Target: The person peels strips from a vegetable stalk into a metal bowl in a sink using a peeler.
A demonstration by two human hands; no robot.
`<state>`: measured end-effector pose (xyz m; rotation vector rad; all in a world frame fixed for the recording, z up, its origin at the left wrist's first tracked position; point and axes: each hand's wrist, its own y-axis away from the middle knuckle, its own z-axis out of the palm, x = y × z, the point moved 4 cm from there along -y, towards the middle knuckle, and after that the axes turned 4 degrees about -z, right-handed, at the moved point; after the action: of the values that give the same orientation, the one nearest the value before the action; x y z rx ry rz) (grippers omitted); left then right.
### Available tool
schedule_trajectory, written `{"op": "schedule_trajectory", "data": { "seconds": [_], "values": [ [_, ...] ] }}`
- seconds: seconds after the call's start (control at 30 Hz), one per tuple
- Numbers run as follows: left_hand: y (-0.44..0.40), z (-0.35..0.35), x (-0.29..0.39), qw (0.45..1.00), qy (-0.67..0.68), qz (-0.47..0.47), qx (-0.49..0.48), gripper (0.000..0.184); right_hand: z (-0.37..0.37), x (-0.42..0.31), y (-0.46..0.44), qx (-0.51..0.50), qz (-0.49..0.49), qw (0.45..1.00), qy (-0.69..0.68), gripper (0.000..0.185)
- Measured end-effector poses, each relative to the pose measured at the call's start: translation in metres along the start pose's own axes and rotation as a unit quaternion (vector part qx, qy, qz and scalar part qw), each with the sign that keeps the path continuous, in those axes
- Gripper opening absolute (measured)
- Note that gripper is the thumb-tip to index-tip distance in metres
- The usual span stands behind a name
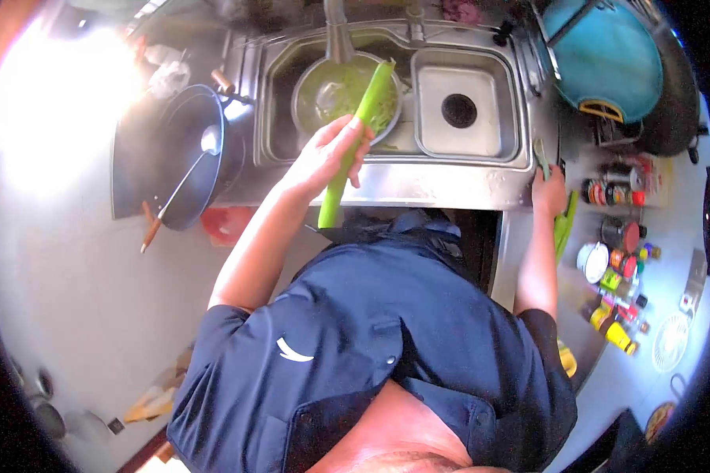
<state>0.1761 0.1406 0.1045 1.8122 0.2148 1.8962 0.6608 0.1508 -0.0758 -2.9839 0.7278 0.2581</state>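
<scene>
My left hand (335,154) is closed around a long, bright green vegetable stem (374,91). The stem slants from above the sink's bowl down past the counter's front edge. Beneath its upper end, a round metal bowl (304,98) sits in the left basin with pale green shreds or peelings inside. Over at the counter's right end, my right hand (550,191) grips a small pale-green tool (540,154), peeler-like in shape; its exact kind is unclear. Another green stem (562,229) lies beside the right hand, partly hidden by it.
The faucet (338,35) hangs over the bowl. A second basin (457,142) has a dark drain. To the left is a wok (189,158) with a ladle (177,189). Several bottles and jars (611,323) line the right counter. A turquoise basin (607,59) stands upper right.
</scene>
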Motion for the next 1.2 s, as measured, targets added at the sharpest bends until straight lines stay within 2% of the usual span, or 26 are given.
{"op": "schedule_trajectory", "data": {
  "seconds": [0.13, 0.23, 0.5, 0.6, 0.8, 0.87, 0.93, 1.0, 1.17, 1.2],
  "values": [
    [-0.003, -0.009, -0.001, 0.999, 0.042, 0.009, 0.015, 0.050, -0.012, -0.010, 0.006, 0.006, -0.016, 1.000, -0.006, 0.040],
    [0.003, -0.020, -0.002, 0.997, 0.075, -0.029, 0.003, 0.059, -0.010, -0.009, 0.006, 0.022, -0.048, 0.998, 0.032, 0.043],
    [0.022, -0.066, -0.013, 0.981, 0.179, -0.038, -0.066, 0.051, -0.024, -0.030, 0.018, -0.017, -0.027, 0.995, 0.093, 0.045],
    [0.026, -0.081, -0.019, 0.985, 0.166, -0.033, -0.026, 0.050, -0.019, -0.022, 0.016, -0.021, -0.032, 0.994, 0.098, 0.044],
    [0.033, -0.098, -0.025, 0.986, 0.164, -0.027, -0.020, 0.045, -0.004, 0.039, -0.006, 0.082, -0.054, 0.992, 0.078, 0.044],
    [0.033, -0.101, -0.025, 0.989, 0.144, -0.024, -0.010, 0.044, 0.000, 0.062, -0.012, 0.116, -0.066, 0.979, 0.156, 0.045],
    [0.035, -0.101, -0.024, 0.992, 0.125, -0.023, 0.002, 0.044, -0.008, 0.058, -0.009, 0.080, -0.042, 0.980, 0.178, 0.042],
    [0.035, -0.103, -0.023, 0.994, 0.090, -0.032, 0.056, 0.043, 0.000, 0.075, -0.014, -0.033, 0.051, 0.990, 0.125, 0.041],
    [0.031, -0.101, -0.030, 0.994, 0.005, -0.027, 0.106, 0.041, 0.002, 0.075, -0.019, -0.021, 0.020, 0.995, 0.097, 0.043],
    [0.031, -0.101, -0.033, 0.994, 0.005, -0.029, 0.106, 0.041, -0.017, 0.050, -0.009, -0.032, 0.019, 0.994, 0.101, 0.044]
  ]
}}
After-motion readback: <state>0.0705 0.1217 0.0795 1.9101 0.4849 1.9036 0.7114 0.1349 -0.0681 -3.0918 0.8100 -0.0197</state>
